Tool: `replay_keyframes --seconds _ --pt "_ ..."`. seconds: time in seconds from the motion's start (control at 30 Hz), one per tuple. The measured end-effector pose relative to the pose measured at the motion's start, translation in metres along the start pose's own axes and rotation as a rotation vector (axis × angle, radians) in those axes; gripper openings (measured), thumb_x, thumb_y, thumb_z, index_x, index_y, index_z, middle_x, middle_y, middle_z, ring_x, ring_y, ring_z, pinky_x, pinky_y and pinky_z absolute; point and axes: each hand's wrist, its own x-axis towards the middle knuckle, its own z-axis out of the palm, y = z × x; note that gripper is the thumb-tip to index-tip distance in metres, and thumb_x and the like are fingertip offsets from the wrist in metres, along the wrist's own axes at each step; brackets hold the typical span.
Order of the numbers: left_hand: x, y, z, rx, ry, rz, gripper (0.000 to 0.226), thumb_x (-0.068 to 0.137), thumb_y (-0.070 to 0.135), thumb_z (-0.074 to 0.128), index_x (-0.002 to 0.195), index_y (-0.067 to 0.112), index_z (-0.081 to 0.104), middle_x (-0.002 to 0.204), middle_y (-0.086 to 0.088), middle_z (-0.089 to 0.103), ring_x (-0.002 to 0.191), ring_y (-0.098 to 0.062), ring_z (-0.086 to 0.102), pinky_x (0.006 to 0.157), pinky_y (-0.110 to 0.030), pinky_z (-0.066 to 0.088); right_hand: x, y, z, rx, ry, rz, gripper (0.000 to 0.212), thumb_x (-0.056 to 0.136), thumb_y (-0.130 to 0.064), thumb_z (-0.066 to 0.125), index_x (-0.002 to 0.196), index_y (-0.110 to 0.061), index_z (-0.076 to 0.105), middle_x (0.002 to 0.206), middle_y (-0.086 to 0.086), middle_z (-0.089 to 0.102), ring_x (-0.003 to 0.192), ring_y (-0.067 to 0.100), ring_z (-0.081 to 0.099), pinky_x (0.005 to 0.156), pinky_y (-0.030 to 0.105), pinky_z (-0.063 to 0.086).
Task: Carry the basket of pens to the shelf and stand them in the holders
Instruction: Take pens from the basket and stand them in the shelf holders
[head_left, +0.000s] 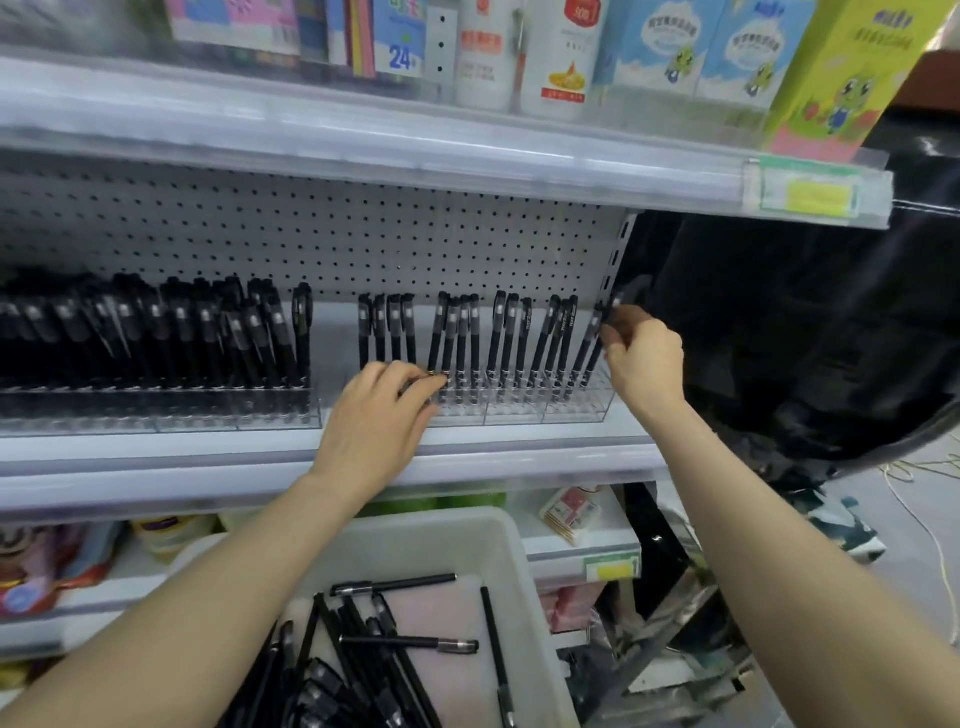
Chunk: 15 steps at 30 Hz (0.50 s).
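Head view: upright pens (462, 343) in holder (571, 411), loose pens (363, 649) in basket (519, 566)

I'm seeing a shop, pegboard-backed shelving (363, 234), yellow price tags (818, 200) on the shelf edges, boxed goods (691, 47) above, rows of identical black pens (156, 338) in clear holders (519, 410)

A bold blue number "24" stood on a blue-and-white pack (400, 52) on the top shelf, left of centre. To its right, white bottles (563, 52) carried red and orange labels whose characters were too blurred to read. Lettering on the pale blue cartons (675, 47) was equally blurred. The yellow price tag (818, 200) at far right was illegible. Print on the pens (563, 332) was too small to read.
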Motion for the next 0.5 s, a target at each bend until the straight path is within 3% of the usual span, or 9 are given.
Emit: replay_keyframes --seconds 0.23,0.37,0.5 --pt "-0.003 -0.002 0.007 0.023 0.054 0.028 0.033 0.092 0.022 0.062 0.123 0.013 0.066 0.107 -0.005 0.062 0.095 -0.026 0.052 0.079 -0.039 0.049 -0.015 0.008 0.017 -0.055 -0.068 -0.013 0.022 0.100 -0.014 0.048 0.111 -0.002 0.063 0.089 0.022 0.066 0.082 0.039 0.059 0.065 0.035 0.041" --pt "-0.003 -0.003 0.008 0.017 0.047 0.030 0.033 0.092 0.022 0.062 0.123 0.013 0.065 0.107 -0.005 0.062 0.096 -0.025 0.052 0.080 -0.039 0.049 -0.015 0.011 0.021 -0.039 -0.072 -0.002 0.020 0.099 -0.011 0.049 0.108 -0.001 0.064 0.085 0.018 0.065 0.075 0.034 0.058 0.065 0.034 0.041" --pt "-0.003 -0.003 0.008 0.004 0.050 0.029 0.033 0.091 0.021 0.064 0.123 0.013 0.065 0.107 -0.005 0.062 0.096 -0.025 0.052 0.080 -0.039 0.049 -0.021 0.014 0.021 0.013 -0.050 0.047 0.024 0.096 -0.007 0.052 0.116 -0.005 0.064 0.102 0.014 0.069 0.087 0.029 0.062 0.076 0.034 0.049"
